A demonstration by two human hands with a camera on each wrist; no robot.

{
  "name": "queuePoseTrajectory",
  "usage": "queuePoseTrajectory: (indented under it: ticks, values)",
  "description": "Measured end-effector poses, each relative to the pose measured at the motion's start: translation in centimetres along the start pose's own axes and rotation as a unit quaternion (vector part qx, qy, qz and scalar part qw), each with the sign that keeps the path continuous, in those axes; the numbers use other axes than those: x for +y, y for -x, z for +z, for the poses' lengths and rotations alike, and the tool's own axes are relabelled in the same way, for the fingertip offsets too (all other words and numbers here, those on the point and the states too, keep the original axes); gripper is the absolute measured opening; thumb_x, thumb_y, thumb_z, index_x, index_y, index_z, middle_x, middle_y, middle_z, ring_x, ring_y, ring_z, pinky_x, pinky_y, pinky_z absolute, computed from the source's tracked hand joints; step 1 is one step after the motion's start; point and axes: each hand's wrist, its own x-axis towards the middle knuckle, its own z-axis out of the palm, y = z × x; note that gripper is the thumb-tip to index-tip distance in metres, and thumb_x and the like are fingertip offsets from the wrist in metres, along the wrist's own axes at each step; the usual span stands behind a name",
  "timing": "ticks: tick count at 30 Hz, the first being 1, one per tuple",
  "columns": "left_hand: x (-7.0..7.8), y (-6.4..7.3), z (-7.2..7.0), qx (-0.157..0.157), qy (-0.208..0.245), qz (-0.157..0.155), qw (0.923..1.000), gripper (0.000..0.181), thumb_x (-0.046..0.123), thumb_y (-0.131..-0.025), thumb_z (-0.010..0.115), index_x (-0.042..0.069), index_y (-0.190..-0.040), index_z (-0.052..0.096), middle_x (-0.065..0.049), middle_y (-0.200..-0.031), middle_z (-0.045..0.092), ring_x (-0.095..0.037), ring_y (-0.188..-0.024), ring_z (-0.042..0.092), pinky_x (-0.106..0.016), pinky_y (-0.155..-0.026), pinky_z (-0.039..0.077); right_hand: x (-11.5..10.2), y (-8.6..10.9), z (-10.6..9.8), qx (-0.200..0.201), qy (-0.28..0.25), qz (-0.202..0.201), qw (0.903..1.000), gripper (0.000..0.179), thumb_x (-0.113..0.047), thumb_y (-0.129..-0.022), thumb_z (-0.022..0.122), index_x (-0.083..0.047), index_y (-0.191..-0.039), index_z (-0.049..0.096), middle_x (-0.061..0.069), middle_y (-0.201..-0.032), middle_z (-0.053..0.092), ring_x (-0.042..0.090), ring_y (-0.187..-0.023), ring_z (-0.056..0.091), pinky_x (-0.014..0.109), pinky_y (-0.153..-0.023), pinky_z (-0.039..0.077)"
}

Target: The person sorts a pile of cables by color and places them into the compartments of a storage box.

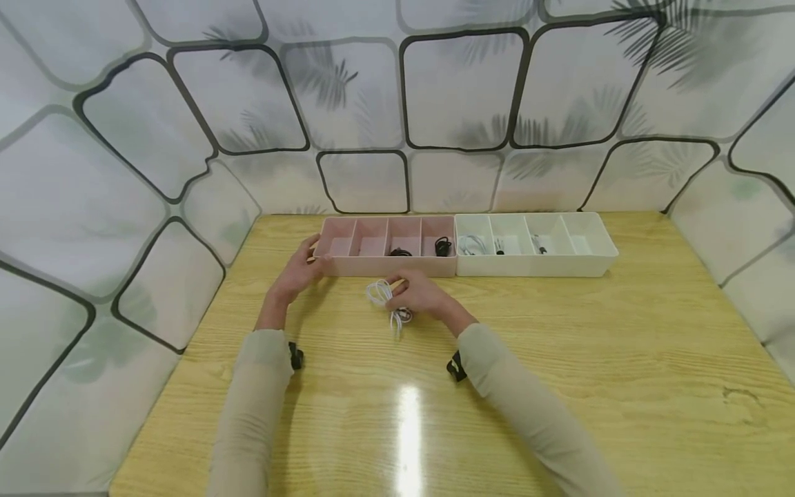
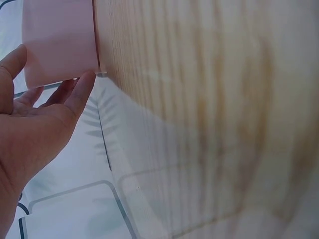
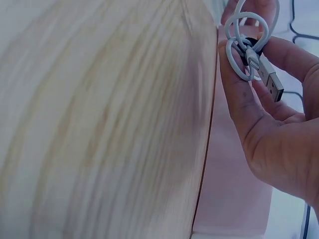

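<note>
My right hand (image 1: 419,293) pinches a white USB cable (image 3: 248,21) between thumb and fingers, in front of the pink divided organizer box (image 1: 390,267). The cable is coiled and bound by a dark tie; its metal USB plug (image 3: 273,85) and a smaller white connector stick out, as the right wrist view shows. At the box's left end, my left hand (image 1: 298,275) touches the corner with spread thumb and fingertips. In the left wrist view, these fingertips (image 2: 85,83) lie along the end edge of the pink wall.
A white divided organizer box (image 1: 528,266) adjoins the pink one on the right. Black cables (image 1: 442,247) lie in two pink compartments. A white cable (image 1: 473,244) and small dark-and-white items (image 1: 540,246) sit in white compartments. Patterned cloth (image 1: 363,181) rises behind the wooden table (image 1: 590,373).
</note>
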Motion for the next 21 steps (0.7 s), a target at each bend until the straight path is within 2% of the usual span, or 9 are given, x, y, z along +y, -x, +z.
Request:
queuePoseTrajectory:
  ticks: [4,8,14,21]
  values:
    - [-0.2,-0.1,0.0,0.0,-0.002,-0.004,1.0,0.069,0.013,-0.105,0.049,-0.001,-0.158,0.007,-0.037,-0.156,0.018,-0.051,-0.141,0.026,-0.063,-0.109,0.031,0.4,0.3,-1.2,0.014,-0.008,0.006,0.9999,0.052,0.002,-0.083,0.074,0.005,-0.133,0.056,0.017,-0.1,0.066,0.014,-0.073,0.062,0.026,-0.055,0.052]
    - [-0.3,-0.2,-0.1,0.003,-0.002,0.0,1.0,0.069,0.012,-0.104,0.049,-0.001,-0.158,0.008,-0.037,-0.155,0.02,-0.051,-0.14,0.028,-0.062,-0.108,0.032,0.5,0.8,-2.4,0.028,-0.013,0.006,0.9995,0.053,0.002,-0.085,0.073,0.003,-0.136,0.056,0.017,-0.102,0.065,0.013,-0.07,0.061,0.027,-0.052,0.052]
    - [-0.5,-0.2,0.0,0.004,0.0,0.003,1.0,0.068,0.011,-0.104,0.048,-0.002,-0.158,0.008,-0.038,-0.154,0.02,-0.052,-0.139,0.028,-0.064,-0.107,0.032,0.6,1.7,-4.0,0.027,-0.034,-0.005,0.999,0.053,0.003,-0.087,0.069,0.003,-0.138,0.055,0.016,-0.105,0.064,0.013,-0.076,0.061,0.03,-0.056,0.055]
    - [-0.6,-0.2,0.0,0.002,0.0,0.006,1.0,0.067,0.011,-0.105,0.047,-0.002,-0.157,0.008,-0.039,-0.153,0.023,-0.051,-0.138,0.031,-0.065,-0.106,0.032,0.9,2.5,-5.9,0.042,-0.035,0.004,0.9985,0.056,0.001,-0.089,0.068,-0.004,-0.142,0.054,0.015,-0.109,0.063,0.012,-0.079,0.061,0.03,-0.06,0.056]
